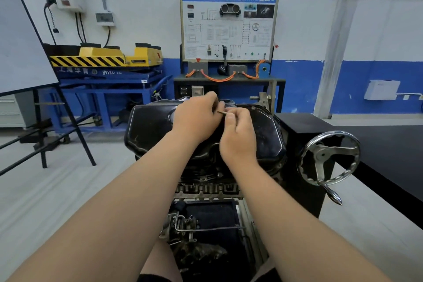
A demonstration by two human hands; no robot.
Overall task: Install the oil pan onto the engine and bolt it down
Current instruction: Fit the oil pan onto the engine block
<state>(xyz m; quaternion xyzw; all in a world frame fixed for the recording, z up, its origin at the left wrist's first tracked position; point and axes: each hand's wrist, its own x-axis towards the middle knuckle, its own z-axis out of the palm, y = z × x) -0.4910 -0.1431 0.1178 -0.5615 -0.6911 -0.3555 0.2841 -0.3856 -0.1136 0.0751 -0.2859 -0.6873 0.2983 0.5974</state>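
The black oil pan [151,130] lies on top of the upturned engine [206,188] in the middle of the view. Both my hands hover over the pan's far half, close together. My left hand [196,119] has its fingers curled near the pan's far rim. My right hand [238,135] pinches a thin dark bolt [221,112] between thumb and fingers, and the bolt's free end reaches to my left fingertips. What else my left hand holds is hidden by its fingers.
A chrome handwheel [329,158] with a crank handle sticks out on the right of the black engine stand [297,130]. A whiteboard easel [45,107] stands left. A blue lift table [109,84] and a training panel [229,27] stand against the far wall.
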